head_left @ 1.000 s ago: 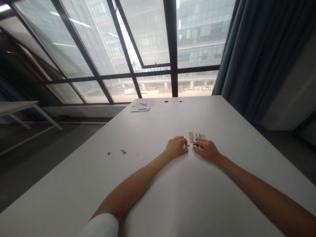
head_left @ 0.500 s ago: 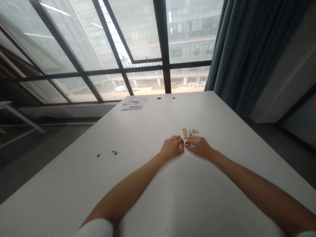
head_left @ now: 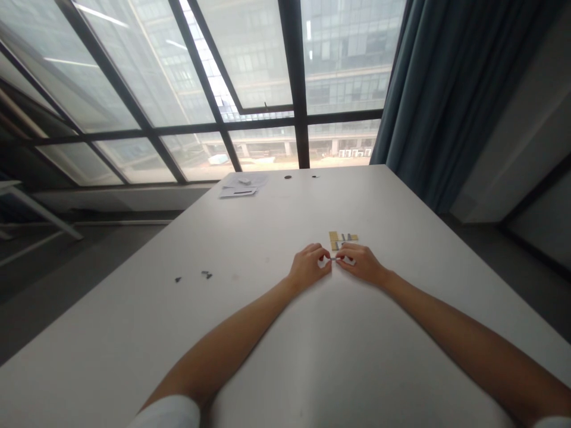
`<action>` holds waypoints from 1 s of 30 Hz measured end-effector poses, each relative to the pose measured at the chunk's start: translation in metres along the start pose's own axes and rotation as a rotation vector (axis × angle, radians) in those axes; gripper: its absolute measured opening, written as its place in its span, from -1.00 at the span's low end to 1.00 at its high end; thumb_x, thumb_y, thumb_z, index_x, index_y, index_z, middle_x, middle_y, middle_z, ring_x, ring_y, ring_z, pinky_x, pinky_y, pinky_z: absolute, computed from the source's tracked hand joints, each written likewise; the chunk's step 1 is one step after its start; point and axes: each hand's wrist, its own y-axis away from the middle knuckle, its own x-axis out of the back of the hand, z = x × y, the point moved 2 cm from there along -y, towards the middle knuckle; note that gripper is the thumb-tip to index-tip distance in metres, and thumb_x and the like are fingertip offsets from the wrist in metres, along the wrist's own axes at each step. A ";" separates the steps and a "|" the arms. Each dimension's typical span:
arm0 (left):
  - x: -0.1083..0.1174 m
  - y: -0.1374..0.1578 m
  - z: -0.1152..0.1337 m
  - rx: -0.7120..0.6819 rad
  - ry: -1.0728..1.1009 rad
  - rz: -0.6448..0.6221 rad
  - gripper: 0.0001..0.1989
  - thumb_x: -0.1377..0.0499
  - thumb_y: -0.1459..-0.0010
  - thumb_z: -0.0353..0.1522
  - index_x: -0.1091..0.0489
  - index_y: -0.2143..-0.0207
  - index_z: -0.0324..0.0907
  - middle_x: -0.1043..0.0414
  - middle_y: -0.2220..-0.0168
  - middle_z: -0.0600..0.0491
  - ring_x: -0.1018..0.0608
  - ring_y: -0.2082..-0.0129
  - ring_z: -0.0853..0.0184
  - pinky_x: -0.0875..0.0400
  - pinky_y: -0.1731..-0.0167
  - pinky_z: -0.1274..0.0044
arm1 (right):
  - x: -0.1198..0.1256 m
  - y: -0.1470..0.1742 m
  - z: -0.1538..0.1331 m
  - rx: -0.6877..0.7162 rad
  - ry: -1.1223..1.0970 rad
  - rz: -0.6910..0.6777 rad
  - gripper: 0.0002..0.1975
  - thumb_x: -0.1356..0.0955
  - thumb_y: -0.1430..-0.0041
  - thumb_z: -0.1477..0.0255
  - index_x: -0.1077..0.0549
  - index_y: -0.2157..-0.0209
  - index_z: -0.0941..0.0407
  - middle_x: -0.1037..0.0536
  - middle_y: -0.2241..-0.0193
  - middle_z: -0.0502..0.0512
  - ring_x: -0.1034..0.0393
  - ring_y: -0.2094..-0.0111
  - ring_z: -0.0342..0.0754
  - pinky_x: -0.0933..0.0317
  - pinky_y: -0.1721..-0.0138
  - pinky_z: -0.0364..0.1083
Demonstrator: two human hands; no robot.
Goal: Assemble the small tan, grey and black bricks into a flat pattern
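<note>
Between my two hands is a small grey strip, too small to name its kind. My left hand pinches its left end between thumb and fingertips. From the other side, the fingertips of my right hand close on its right end. Just beyond the hands lie flat yellow pieces with grey and white parts beside them, a few of these partly covered by my right fingers.
Several small dark pieces lie on the white table to the left. Papers rest at the far left corner. Two small dark items sit near the far edge, before the window. A blue curtain hangs at the right.
My left fingers have opened out into a rounder pinch, and more of the grey strip shows between the hands. Both hands stay in nearly the same place.
</note>
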 end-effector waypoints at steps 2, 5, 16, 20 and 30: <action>0.000 0.000 0.000 -0.008 0.015 0.008 -0.93 -0.27 -0.09 -0.37 -0.48 0.31 -0.10 -0.44 0.37 0.10 -0.48 0.28 0.35 -0.35 0.24 0.54 | 0.000 0.000 0.000 0.000 -0.013 0.000 -0.90 -0.35 -0.28 0.43 -0.52 0.33 0.08 -0.52 0.40 0.06 -0.38 0.40 -0.10 -0.24 0.30 -0.14; -0.002 0.000 -0.002 -0.008 0.023 0.018 -0.91 -0.27 -0.09 -0.37 -0.48 0.29 -0.10 -0.43 0.37 0.10 -0.48 0.29 0.35 -0.35 0.24 0.54 | -0.001 0.000 0.000 -0.004 -0.029 0.005 -0.89 -0.35 -0.28 0.42 -0.52 0.33 0.09 -0.52 0.41 0.05 -0.36 0.42 -0.11 -0.24 0.31 -0.14; -0.002 0.001 -0.003 -0.041 0.044 0.036 -0.95 -0.27 -0.10 -0.39 -0.50 0.33 -0.11 -0.43 0.39 0.10 -0.48 0.31 0.36 -0.36 0.25 0.54 | -0.002 0.001 0.001 -0.002 -0.019 0.007 -0.93 -0.38 -0.25 0.42 -0.52 0.25 0.08 -0.53 0.37 0.06 -0.37 0.42 -0.11 -0.27 0.30 -0.13; -0.003 0.001 -0.003 -0.044 0.039 0.033 -0.95 -0.27 -0.10 -0.39 -0.50 0.32 -0.11 -0.44 0.39 0.10 -0.48 0.30 0.36 -0.37 0.23 0.54 | 0.000 0.000 -0.001 0.024 -0.014 0.019 -0.93 -0.36 -0.26 0.44 -0.53 0.27 0.08 -0.54 0.37 0.07 -0.40 0.39 -0.11 -0.27 0.30 -0.13; -0.005 0.001 -0.006 -0.045 0.019 0.028 -0.94 -0.27 -0.11 -0.38 -0.50 0.31 -0.10 -0.45 0.38 0.09 -0.48 0.30 0.35 -0.37 0.24 0.53 | -0.002 0.001 0.000 0.031 0.002 0.007 -0.90 -0.35 -0.29 0.43 -0.54 0.27 0.08 -0.55 0.37 0.08 -0.44 0.34 -0.08 -0.31 0.25 -0.12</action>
